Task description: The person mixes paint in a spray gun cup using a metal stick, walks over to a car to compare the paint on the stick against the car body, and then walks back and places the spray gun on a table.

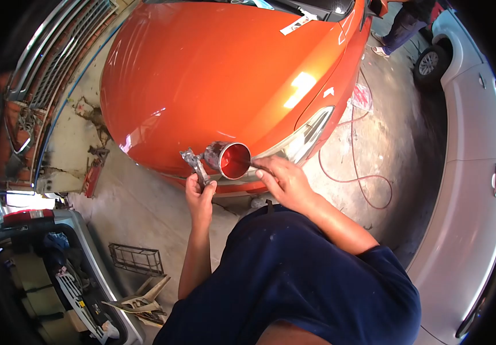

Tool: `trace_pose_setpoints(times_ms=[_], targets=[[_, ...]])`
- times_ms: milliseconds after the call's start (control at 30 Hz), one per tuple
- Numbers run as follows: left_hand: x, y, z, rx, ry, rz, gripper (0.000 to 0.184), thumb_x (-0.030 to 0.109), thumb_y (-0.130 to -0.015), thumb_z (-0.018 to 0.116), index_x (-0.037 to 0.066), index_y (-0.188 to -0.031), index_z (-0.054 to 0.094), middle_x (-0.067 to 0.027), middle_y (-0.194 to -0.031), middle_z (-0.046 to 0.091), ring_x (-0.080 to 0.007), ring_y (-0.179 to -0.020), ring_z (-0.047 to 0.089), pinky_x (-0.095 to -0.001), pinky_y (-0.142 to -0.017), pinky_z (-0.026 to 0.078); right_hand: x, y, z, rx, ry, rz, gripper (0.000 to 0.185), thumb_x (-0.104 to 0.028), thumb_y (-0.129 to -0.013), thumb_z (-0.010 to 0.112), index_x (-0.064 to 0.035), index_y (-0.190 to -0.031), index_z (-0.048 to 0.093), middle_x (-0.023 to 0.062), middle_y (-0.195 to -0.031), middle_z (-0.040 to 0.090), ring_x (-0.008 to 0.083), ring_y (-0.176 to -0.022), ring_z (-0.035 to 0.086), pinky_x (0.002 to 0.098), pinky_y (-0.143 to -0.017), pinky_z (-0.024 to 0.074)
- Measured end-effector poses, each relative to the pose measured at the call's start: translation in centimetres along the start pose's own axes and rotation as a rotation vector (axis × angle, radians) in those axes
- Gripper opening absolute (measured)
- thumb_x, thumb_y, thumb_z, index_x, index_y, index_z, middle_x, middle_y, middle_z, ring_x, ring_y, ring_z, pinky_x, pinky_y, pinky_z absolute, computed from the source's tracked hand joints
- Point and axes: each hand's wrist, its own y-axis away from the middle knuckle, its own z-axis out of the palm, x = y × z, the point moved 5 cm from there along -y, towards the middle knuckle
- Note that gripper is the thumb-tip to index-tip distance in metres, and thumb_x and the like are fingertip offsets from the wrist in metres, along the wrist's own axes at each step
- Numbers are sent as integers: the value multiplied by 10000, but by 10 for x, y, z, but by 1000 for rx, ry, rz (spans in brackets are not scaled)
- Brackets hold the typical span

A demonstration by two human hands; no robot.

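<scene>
My left hand (202,198) is wrapped round the handle of a paint spray gun (196,164), whose metal body is smeared with dried paint. Its open metal cup (221,154) tips toward me, and glossy red-orange paint (235,164) shows inside. At the cup's right rim, my right hand (287,183) pinches a thin dark stick (254,163) that reaches into the cup. Both hands are in front of the nose of an orange car, close to its bonnet (213,80). The stick's far end is hard to make out.
A red hose (354,172) loops over the concrete floor on the right, beside a silver car (472,144). Another person's legs (397,37) show at upper right. At lower left are an open car boot (84,236), a metal frame (136,259) and broken trim pieces (144,302).
</scene>
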Motion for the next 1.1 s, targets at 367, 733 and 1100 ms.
trace_pose_setpoints(times_ms=[367,733,1100], targets=[[23,-5,-5,-20,3,20,300,-23,-863,654,4,-1127,516,-9,-890,557,-48,-729,509,-207,-628,421,-23,-19,-19,93,170,-298,229,-157,-882,690,-58,-1088,675,105,-918,675,274,-776,680,379,-674,549],[30,-4,-4,-1,33,54,334,-20,-864,661,-12,-1161,509,-27,-920,567,-55,-750,515,-206,-648,426,-23,-12,-18,41,125,-232,188,-129,-898,677,-39,-1063,674,115,-955,699,298,-821,693,371,-701,561],[8,6,5,74,-24,24,348,2,-864,690,-33,-1155,503,-23,-861,584,-53,-709,521,-214,-622,418,40,17,15,127,-426,432,244,-159,-1005,582,14,-1176,607,134,-928,689,194,-788,683,301,-711,530]])
